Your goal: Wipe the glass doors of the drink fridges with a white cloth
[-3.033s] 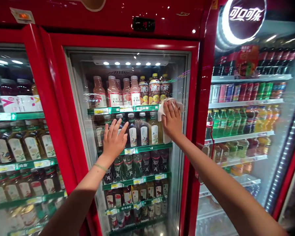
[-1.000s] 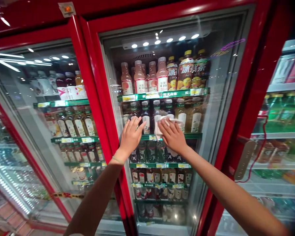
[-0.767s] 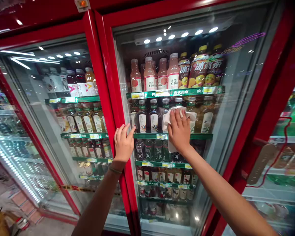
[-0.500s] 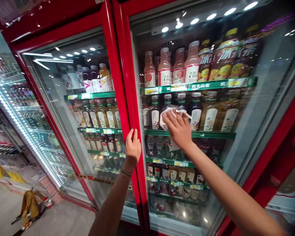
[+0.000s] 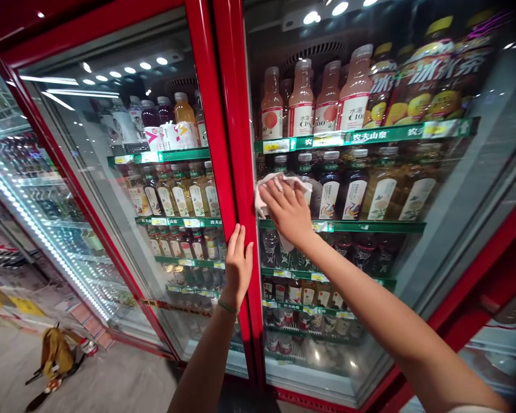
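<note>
My right hand (image 5: 291,213) presses a white cloth (image 5: 263,199) flat against the glass door (image 5: 365,338) of a drinks fridge, close to the door's left edge. Its fingers are spread over the cloth, and part of the cloth is hidden beneath the palm. Lower and to the left, my left hand (image 5: 238,267) rests on the red door frame (image 5: 235,115) between the two doors. Those fingers point upward, stretched out and holding nothing. A thin band circles the left wrist.
Behind the glass stand bottles of pink drink (image 5: 303,109) and dark tea (image 5: 330,192) on green-edged shelves. A second glass door (image 5: 124,275) is at left, beside a lit open cooler (image 5: 47,241). A tan backpack (image 5: 55,351) lies on the floor.
My right hand has slid the cloth left across the glass toward the door frame. The left hand stays on the frame. The view has shifted somewhat closer to the fridge.
</note>
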{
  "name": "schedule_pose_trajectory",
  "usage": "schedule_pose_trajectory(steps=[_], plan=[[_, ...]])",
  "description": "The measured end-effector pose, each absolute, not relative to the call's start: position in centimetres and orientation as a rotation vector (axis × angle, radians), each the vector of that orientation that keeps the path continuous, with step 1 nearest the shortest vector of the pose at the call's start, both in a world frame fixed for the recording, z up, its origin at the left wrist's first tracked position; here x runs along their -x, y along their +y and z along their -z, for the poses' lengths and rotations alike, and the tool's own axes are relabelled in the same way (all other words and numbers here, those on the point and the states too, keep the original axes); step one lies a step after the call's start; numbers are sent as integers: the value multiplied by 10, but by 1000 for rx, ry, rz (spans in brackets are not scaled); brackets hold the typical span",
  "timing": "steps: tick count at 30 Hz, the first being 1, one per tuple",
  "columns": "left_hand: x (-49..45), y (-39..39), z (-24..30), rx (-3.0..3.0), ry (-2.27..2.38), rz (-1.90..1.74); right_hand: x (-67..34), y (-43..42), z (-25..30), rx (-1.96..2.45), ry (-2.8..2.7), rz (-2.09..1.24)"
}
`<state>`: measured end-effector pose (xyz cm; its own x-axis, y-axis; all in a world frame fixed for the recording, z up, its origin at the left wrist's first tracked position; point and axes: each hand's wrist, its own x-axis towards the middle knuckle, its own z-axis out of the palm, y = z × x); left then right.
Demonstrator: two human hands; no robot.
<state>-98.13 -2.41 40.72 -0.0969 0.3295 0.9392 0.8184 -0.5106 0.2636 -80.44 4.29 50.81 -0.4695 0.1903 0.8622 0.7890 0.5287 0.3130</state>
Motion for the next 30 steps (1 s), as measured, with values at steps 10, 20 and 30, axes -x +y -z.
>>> schedule_pose_trajectory(steps=[10,20,30], plan=[[988,-26,-404,1881,-1277,1785,805,38,-496,691,-2101,944],[993,-34,-393,1985,-1373,1831,805,40,-464,673,-2047,888],[992,-36,-389,1934,-1523,1731,792,43,-438,521,-2266,800]])
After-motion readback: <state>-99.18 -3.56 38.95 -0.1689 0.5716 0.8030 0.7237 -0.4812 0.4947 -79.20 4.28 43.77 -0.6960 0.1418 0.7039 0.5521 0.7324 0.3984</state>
